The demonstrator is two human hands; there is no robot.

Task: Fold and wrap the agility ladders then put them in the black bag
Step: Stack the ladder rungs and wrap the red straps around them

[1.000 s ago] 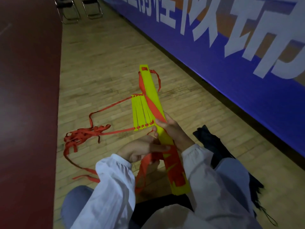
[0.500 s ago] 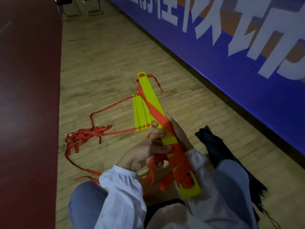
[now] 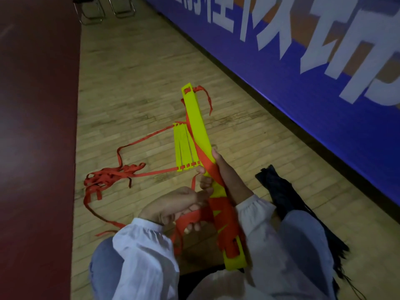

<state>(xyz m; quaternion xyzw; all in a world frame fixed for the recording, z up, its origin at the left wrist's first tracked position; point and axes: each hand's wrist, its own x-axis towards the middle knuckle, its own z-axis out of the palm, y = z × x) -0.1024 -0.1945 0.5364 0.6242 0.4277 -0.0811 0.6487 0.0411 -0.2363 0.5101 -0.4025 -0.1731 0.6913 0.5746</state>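
You're sitting on a pale wood floor (image 3: 134,79) in what looks like a gym. There's a dark red strip (image 3: 36,126) of flooring running down your left side and a long blue banner (image 3: 303,94) with big white characters along the wall on your right. A couple of metal chair legs (image 3: 93,11) poke in at the far end. Your right hand (image 3: 225,176) is wrapped around the middle of the yellow rung bundle (image 3: 197,124), thumb on the near face and fingers behind. The bundle tilts up and away from you, its near end down over your lap between your white sleeves. The red strap (image 3: 225,213) is wound diagonally round the lower half of that bundle and crosses under your right thumb. Your left hand (image 3: 177,204) sits just left of the bundle, fingers curled round a length of the same strap. It's dim there, so I can't quite tell if it's a pinch or a full grip. More yellow loose rungs (image 3: 184,148) lie flat on the floor beyond your hands, just beside the raised bundle, with strap running off to a red tangle (image 3: 106,176) near the dark red strip. The black bag (image 3: 279,191) is crumpled on the floor by your right knee, close to the right hand but not touching it.
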